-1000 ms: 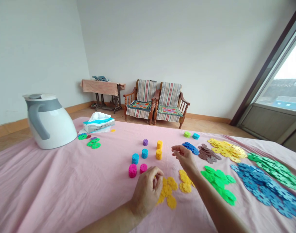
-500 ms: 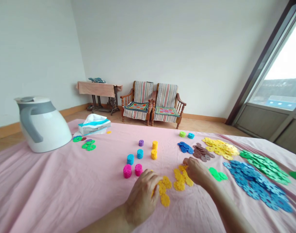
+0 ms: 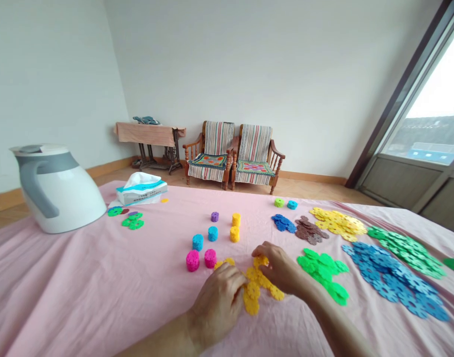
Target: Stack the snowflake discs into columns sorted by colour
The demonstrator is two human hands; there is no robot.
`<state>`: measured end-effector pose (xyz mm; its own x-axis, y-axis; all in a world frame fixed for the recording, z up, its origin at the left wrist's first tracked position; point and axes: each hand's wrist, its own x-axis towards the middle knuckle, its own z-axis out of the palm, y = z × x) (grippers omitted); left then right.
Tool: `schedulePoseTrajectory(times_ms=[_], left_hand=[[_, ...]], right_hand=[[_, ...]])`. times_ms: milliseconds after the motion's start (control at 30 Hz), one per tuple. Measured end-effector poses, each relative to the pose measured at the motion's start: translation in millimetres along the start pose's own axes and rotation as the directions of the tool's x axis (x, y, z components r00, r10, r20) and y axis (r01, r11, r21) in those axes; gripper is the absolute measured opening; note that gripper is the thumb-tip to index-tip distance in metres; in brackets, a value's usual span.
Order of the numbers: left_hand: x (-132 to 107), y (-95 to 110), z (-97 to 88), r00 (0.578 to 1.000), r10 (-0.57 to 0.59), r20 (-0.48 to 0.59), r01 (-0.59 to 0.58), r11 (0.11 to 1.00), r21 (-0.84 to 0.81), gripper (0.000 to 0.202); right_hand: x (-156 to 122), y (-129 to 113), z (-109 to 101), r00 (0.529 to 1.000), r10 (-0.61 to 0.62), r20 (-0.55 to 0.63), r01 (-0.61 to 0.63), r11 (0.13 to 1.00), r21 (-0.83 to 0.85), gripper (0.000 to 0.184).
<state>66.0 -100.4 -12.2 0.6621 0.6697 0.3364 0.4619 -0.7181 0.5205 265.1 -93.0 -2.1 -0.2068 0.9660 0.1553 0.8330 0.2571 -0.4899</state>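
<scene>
My left hand (image 3: 220, 303) rests on the cloth with its fingers curled together over yellow snowflake discs (image 3: 251, 297), its fingertips partly hidden. Opposite it, my right hand (image 3: 281, 268) bends its fingers and thumb round other yellow discs at the far side of the same loose group. A few more yellow discs stick out beyond my left knuckles. Two pink disc stacks (image 3: 193, 261) stand left of my left hand. Behind them are blue stacks (image 3: 198, 242), yellow stacks (image 3: 235, 234) and a small purple stack (image 3: 214, 216).
Loose green discs (image 3: 321, 271) lie right of my right wrist. Farther right spread blue discs (image 3: 394, 282), yellow discs (image 3: 336, 222), brown discs (image 3: 309, 231) and darker green discs (image 3: 407, 252). A white jug (image 3: 69, 198) and tissue box (image 3: 142, 193) stand at left on the pink cloth (image 3: 138, 282).
My right hand has moved left toward my left hand, and the yellow discs there have drawn together. Green discs formerly hidden by my right forearm now show. My left hand has hardly moved.
</scene>
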Motion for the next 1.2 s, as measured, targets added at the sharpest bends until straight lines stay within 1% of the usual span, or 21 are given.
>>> schedulePoseTrajectory(times_ms=[100, 167, 233, 333, 467, 667, 767, 867, 1033, 1200], left_hand=[[0.1, -0.9, 0.4, 1.0, -0.004, -0.008, 0.004, 1.0, -0.009, 0.024], [0.1, -1.2, 0.4, 1.0, 0.0, -0.011, 0.0, 1.0, -0.013, 0.025], [0.0, -1.0, 0.2, 1.0, 0.002, -0.008, -0.002, 1.0, -0.017, 0.025], [-0.3, 0.3, -0.6, 1.0, -0.02, -0.018, 0.019, 0.999, -0.035, 0.023], [-0.5, 1.4, -1.3, 0.995, -0.075, -0.062, 0.07, 0.995, -0.069, 0.024], [0.7, 2.2, -2.1, 0.996, -0.081, -0.038, 0.08, 0.997, -0.023, 0.022], [0.9, 3.3, -2.7, 0.996, -0.083, -0.041, 0.082, 0.996, -0.021, 0.022], [0.5, 2.0, -1.1, 0.995, -0.085, -0.046, 0.084, 0.996, -0.015, 0.026], [-0.7, -2.9, 5.7, 0.995, -0.089, 0.043, 0.085, 0.993, 0.082, 0.052], [-2.0, -2.4, 7.1, 0.991, -0.098, 0.093, 0.082, 0.983, 0.162, 0.058]], right_hand=[[3.3, -8.5, 7.0, 0.997, -0.027, -0.075, 0.033, 0.996, 0.084, 0.03], [5.9, -10.8, 8.4, 0.993, -0.017, -0.12, 0.034, 0.989, 0.143, 0.026], [8.5, -10.9, 8.7, 0.988, 0.036, -0.147, -0.004, 0.978, 0.207, 0.02], [11.3, -9.0, 10.9, 0.982, 0.13, -0.134, -0.081, 0.944, 0.32, 0.014], [14.2, -5.6, 21.2, 0.976, 0.176, -0.127, -0.111, 0.908, 0.404, 0.016], [22.8, 1.0, 37.2, 0.953, 0.201, -0.228, -0.068, 0.871, 0.486, 0.017], [25.7, 3.8, 37.4, 0.942, 0.198, -0.271, -0.056, 0.889, 0.455, 0.016], [26.2, 6.0, 35.0, 0.94, 0.206, -0.271, -0.087, 0.915, 0.393, 0.016], [26.3, 10.0, 35.9, 0.926, 0.241, -0.291, -0.14, 0.934, 0.328, 0.02], [25.1, 17.6, 38.6, 0.935, 0.17, -0.312, -0.094, 0.965, 0.246, 0.025]])
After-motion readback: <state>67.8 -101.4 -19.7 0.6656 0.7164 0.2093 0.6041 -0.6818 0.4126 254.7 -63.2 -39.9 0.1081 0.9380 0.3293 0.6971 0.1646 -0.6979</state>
